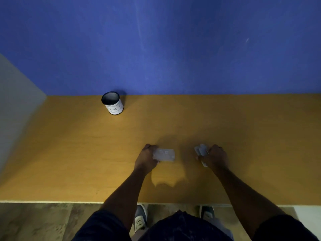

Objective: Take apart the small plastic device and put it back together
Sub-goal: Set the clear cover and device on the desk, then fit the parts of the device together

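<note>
The small plastic device is in two pale grey pieces, held apart above the wooden table (86,153). My left hand (145,159) grips the left end of a flat rectangular piece (164,154) that lies level, its face up. My right hand (215,156) is closed around the other piece (201,151), a chunkier part that sticks out to the left of my fingers, with a thin end showing below the hand. A gap of bare table separates the two pieces. Fine details of both parts are blurred.
A cylindrical cup (112,103) with a white label reading "B1" stands at the back left of the table against the blue wall (173,49). The table's front edge (52,201) runs just before my body; floor and shoes show below.
</note>
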Demonstrator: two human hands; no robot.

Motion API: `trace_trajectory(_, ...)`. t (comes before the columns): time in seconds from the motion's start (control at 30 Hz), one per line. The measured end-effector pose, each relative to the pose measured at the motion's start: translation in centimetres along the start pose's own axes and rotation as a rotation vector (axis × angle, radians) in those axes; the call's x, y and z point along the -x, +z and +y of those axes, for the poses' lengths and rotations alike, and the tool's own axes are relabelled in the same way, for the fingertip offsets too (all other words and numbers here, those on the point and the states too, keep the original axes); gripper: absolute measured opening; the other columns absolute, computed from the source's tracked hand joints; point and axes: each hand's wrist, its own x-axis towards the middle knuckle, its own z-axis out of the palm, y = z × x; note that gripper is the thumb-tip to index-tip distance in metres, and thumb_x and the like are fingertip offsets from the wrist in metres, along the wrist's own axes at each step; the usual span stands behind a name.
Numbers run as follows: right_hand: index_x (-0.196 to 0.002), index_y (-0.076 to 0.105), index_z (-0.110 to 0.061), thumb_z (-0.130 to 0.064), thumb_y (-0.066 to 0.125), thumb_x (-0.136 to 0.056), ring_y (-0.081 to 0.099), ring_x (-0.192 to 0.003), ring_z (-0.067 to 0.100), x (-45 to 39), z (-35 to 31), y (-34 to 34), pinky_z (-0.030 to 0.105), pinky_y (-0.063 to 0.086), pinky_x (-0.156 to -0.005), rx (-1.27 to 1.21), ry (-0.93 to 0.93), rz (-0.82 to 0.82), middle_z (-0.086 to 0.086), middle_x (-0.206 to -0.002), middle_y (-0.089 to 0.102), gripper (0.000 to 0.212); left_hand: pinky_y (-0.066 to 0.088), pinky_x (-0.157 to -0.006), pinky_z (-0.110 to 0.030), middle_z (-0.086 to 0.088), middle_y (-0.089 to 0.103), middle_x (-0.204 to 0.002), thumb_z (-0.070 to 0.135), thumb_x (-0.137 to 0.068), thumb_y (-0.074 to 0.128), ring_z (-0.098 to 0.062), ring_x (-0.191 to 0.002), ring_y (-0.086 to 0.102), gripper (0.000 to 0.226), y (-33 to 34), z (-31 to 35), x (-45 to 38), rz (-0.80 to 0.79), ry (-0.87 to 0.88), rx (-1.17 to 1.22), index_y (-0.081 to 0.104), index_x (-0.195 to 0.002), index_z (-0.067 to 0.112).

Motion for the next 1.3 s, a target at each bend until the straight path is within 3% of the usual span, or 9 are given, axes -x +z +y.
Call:
trace_trajectory(0.17,-0.114,0.062,-0.003,-0.045,0.089,-0.062,0.064,-0.105,0.032,0.4,0.6,0.5,0.036,0.052,-0.085,0.063,-0.014,0.007,0.016,-0.115,0.064,0.072,0.05,-0.09,-0.034,-0.019,0.063,-0.119,0.0,-0.06,0.087,-0.037,-0.109,0.065,0.071,0.3,-0.3,0.4,0.014,-0.02,0.073,0.068,-0.127,0.008)
trace_trajectory(0.37,-0.12,0.061,-0.007,-0.049,0.083,-0.068,0.061,-0.108,0.033,0.5,0.5,0.6,0.038,0.053,-0.088,0.089,-0.083,0.021,0.013,-0.117,0.061,0.069,0.04,-0.082,-0.017,-0.011,0.064,-0.115,0.009,-0.056,0.094,-0.026,-0.107,0.065,0.075,0.9,-0.1,1.1,-0.042,-0.06,0.113,0.069,-0.126,0.016)
trace_trajectory(0.53,-0.12,0.061,-0.004,-0.037,0.074,-0.081,0.058,-0.109,0.034,0.2,0.2,0.7,0.042,0.054,-0.089,0.092,-0.128,0.045,0.016,-0.118,0.059,0.053,0.053,-0.086,-0.03,-0.007,0.068,-0.107,0.008,-0.054,0.095,-0.024,-0.101,0.066,0.071,1.0,0.2,1.3,-0.057,-0.059,0.149,0.072,-0.12,0.016)
trace_trajectory(0.67,-0.116,0.062,-0.003,-0.045,0.067,-0.086,0.06,-0.105,0.035,0.4,-0.1,0.8,0.04,0.052,-0.086,0.074,-0.142,0.061,0.018,-0.114,0.062,0.052,0.056,-0.087,-0.035,-0.007,0.07,-0.107,0.007,-0.054,0.094,-0.024,-0.101,0.067,0.07,1.2,0.3,1.5,-0.059,-0.043,0.152,0.072,-0.12,0.016)
trace_trajectory(0.77,-0.114,0.066,-0.006,-0.042,0.074,-0.081,0.061,-0.104,0.035,0.7,-1.5,0.9,0.04,0.053,-0.087,0.025,-0.272,0.024,0.016,-0.112,0.063,0.05,0.057,-0.088,-0.035,-0.007,0.071,-0.111,0.006,-0.056,0.092,-0.022,-0.103,0.067,0.069,1.0,0.1,1.6,-0.067,-0.07,0.165,0.071,-0.121,0.018)
trace_trajectory(0.87,-0.12,0.066,-0.008,-0.028,0.082,-0.075,0.061,-0.109,0.033,1.0,-3.6,0.9,0.041,0.052,-0.09,-0.009,-0.461,-0.123,0.016,-0.119,0.061,0.052,0.058,-0.088,-0.037,-0.007,0.073,-0.111,0.007,-0.056,0.094,-0.023,-0.102,0.068,0.07,0.8,0.1,1.5,-0.069,-0.079,0.172,0.071,-0.121,0.018)
trace_trajectory(1.0,-0.12,0.062,-0.011,-0.021,0.073,-0.08,0.053,-0.118,0.028,2.2,-6.0,2.3,0.035,0.046,-0.089,0.106,-0.694,-0.221,0.01,-0.121,0.06,0.043,0.057,-0.085,-0.031,-0.004,0.075,-0.105,0.011,-0.054,0.096,-0.02,-0.097,0.07,0.074,0.9,0.3,1.5,-0.063,-0.081,0.168,0.07,-0.123,0.02)
trace_trajectory(1.13,-0.13,0.055,-0.017,-0.025,0.074,-0.082,0.046,-0.123,0.023,2.7,-8.0,4.0,0.036,0.044,-0.096,0.25,-0.757,-0.253,0.004,-0.128,0.057,0.052,0.057,-0.088,-0.032,-0.005,0.077,-0.107,0.01,-0.054,0.095,-0.02,-0.099,0.07,0.076,0.9,0.0,1.5,-0.055,-0.075,0.199,0.069,-0.124,0.018)
trace_trajectory(1.3,-0.129,0.053,-0.018,-0.029,0.074,-0.083,0.048,-0.122,0.023,2.5,-8.7,5.2,0.038,0.047,-0.093,0.322,-0.77,-0.258,0.003,-0.127,0.057,0.052,0.055,-0.084,-0.025,-0.001,0.076,-0.105,0.009,-0.056,0.095,-0.011,-0.094,0.067,0.071,0.8,-0.1,1.7,-0.047,-0.094,0.231,0.07,-0.121,0.019)
